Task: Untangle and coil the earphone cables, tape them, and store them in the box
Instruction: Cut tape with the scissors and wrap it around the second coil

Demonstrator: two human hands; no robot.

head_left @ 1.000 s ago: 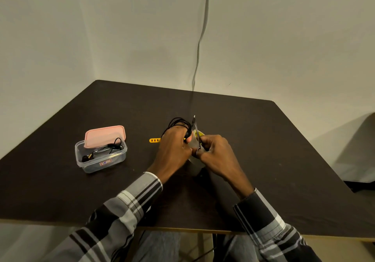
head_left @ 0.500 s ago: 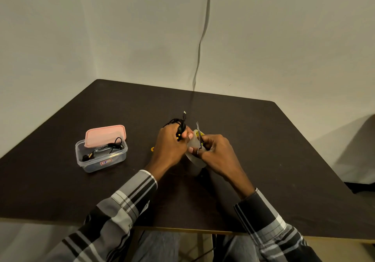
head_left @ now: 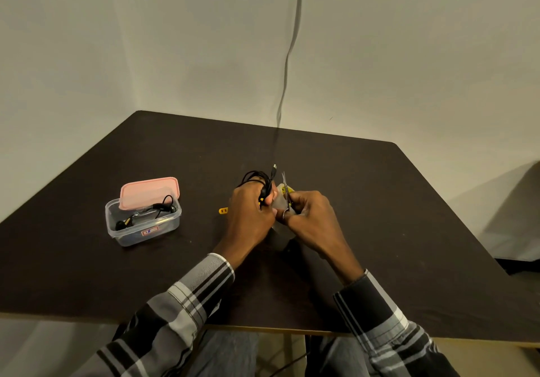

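Left hand (head_left: 248, 213) is closed around a coiled black earphone cable (head_left: 257, 178), plug end poking up, while the right hand (head_left: 309, 214) grips small scissors (head_left: 285, 192) right against a strip of clear tape (head_left: 280, 202) stretched between the two hands. Over on the left of the dark table (head_left: 380, 201) sits the clear box (head_left: 143, 224), pink lid (head_left: 149, 191) propped on its back edge, with another earphone set (head_left: 146, 213) already inside.

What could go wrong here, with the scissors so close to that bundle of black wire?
The scissors in the right hand sit right beside the coiled earphone cable gripped in the left hand; a slip could nick the cable or a finger. The coil might also spring loose if the grip eases before the tape holds. The clear box sits well off to the left, with its pink lid partly over it.
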